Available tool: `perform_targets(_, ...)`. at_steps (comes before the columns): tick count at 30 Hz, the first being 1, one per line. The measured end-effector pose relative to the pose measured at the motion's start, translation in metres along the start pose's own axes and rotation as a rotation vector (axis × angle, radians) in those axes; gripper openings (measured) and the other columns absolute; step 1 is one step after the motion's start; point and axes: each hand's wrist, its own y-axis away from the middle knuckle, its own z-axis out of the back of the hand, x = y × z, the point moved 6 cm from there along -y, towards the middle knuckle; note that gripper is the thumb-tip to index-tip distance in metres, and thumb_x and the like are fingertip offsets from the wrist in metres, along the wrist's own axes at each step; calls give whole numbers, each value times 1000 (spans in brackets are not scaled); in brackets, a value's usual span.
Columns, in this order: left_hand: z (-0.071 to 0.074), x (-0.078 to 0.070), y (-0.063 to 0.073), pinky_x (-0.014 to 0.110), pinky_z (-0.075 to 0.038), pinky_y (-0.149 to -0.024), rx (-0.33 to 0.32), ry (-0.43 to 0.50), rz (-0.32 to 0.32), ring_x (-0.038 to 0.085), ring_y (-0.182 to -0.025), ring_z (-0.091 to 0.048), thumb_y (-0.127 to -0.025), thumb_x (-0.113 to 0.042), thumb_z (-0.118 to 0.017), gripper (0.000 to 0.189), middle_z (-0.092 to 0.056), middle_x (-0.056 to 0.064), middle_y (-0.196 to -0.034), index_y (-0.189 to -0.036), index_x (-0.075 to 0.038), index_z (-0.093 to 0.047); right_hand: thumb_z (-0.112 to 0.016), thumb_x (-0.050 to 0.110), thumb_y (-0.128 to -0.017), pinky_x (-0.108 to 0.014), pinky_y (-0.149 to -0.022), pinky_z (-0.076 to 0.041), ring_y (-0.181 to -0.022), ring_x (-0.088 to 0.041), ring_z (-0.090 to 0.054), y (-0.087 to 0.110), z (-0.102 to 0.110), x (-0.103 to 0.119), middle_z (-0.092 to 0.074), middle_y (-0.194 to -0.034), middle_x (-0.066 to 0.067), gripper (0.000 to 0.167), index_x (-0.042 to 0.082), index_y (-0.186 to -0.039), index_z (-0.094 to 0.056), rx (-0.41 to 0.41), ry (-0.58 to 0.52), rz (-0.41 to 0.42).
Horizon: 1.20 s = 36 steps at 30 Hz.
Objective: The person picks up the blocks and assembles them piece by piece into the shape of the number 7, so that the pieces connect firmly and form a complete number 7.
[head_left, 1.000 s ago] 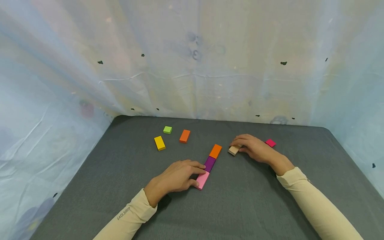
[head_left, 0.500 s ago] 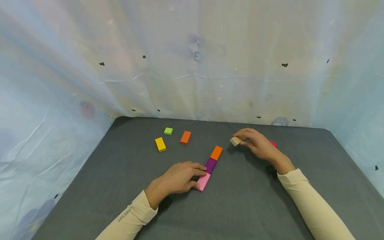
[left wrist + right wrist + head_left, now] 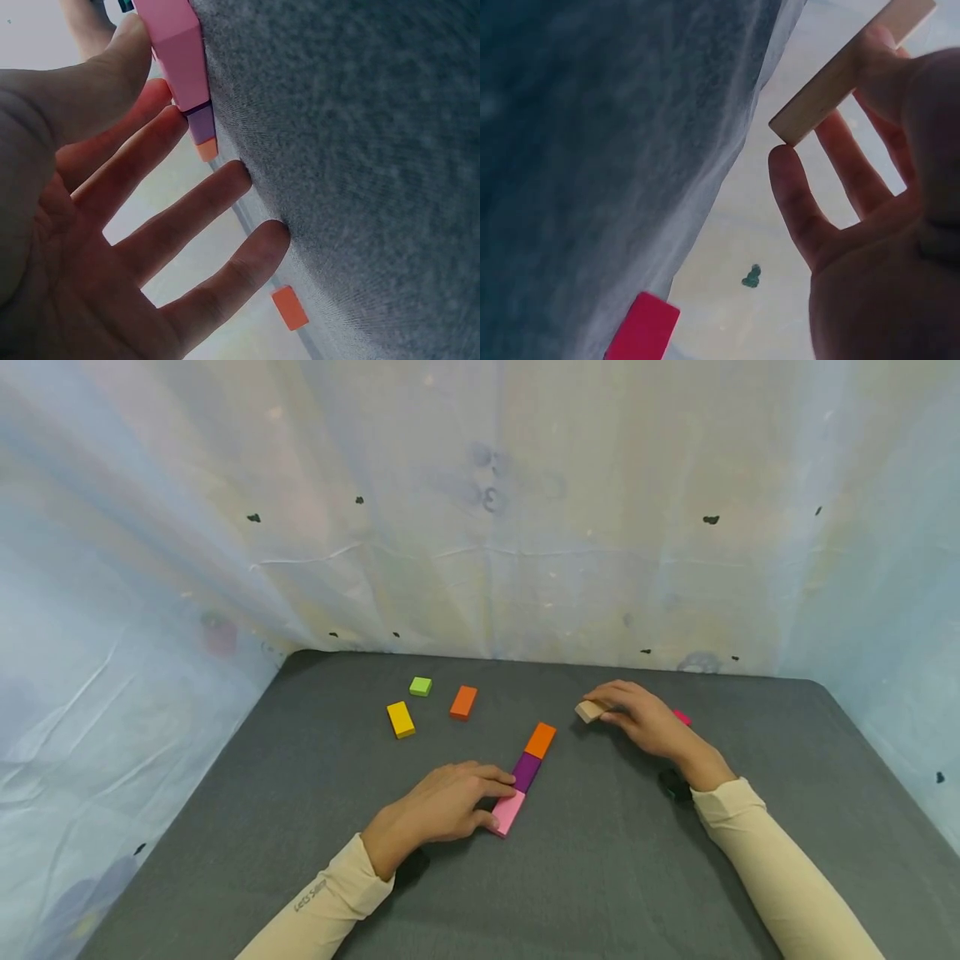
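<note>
A pink block [image 3: 508, 814], a purple block [image 3: 527, 772] and an orange block [image 3: 541, 740] lie end to end in a slanting row on the grey cloth. My left hand [image 3: 442, 803] rests beside the row. Its thumb touches the pink block [image 3: 180, 56] in the left wrist view, and two fingertips meet the row near the pink-purple joint; the fingers are fairly straight. Above the cloth, to the right of the row, my right hand [image 3: 645, 718] pinches a plain wooden block [image 3: 590, 711] between thumb and fingers. The right wrist view shows the wooden block [image 3: 817, 99] tilted and lifted.
Further back on the left lie a yellow block [image 3: 401, 719], a green block [image 3: 421, 686] and a red-orange block [image 3: 463, 702]. A crimson block [image 3: 682, 717] sits behind my right wrist, partly hidden. Patterned curtains [image 3: 480, 527] hang behind the table [image 3: 600, 877].
My right hand has raised the wooden block off the cloth and moved it slightly farther back; it holds nearly still over the last half second. The left hand and the row have stayed in place.
</note>
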Motion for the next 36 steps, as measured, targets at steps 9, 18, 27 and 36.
perform_targets(9,0,0,0,43,-46,-107,-9,1,-4,16,-129,-55,-90,-38,-72,48,-58,-12,-141,-135,-25,-64,-64,7,-95,-55,-102,-45,-124,-31,-55,-11,-7,3,-61,-132,-11,37,12,-131,-63,20,-20,-21)
perform_targets(18,0,1,-1,41,-48,-104,-7,-2,-7,15,-126,-56,-90,-38,-73,48,-58,-12,-142,-135,-25,-64,-65,6,-95,-54,-104,-44,-124,-31,-55,-19,-13,6,-62,-132,-12,36,11,-131,-64,28,-16,24)
perform_targets(27,0,2,-1,42,-47,-105,-8,-1,-5,15,-126,-56,-90,-37,-73,48,-58,-12,-142,-135,-25,-64,-63,3,-95,-53,-106,-44,-125,-30,-54,-28,-22,10,-61,-133,-9,36,14,-130,-65,81,40,27)
perform_targets(36,1,1,-1,42,-48,-104,-10,-2,-11,15,-126,-56,-90,-37,-73,48,-58,-12,-141,-135,-25,-64,-63,6,-96,-51,-105,-46,-123,-28,-55,-33,-25,14,-62,-132,-8,35,16,-130,-65,106,62,35)
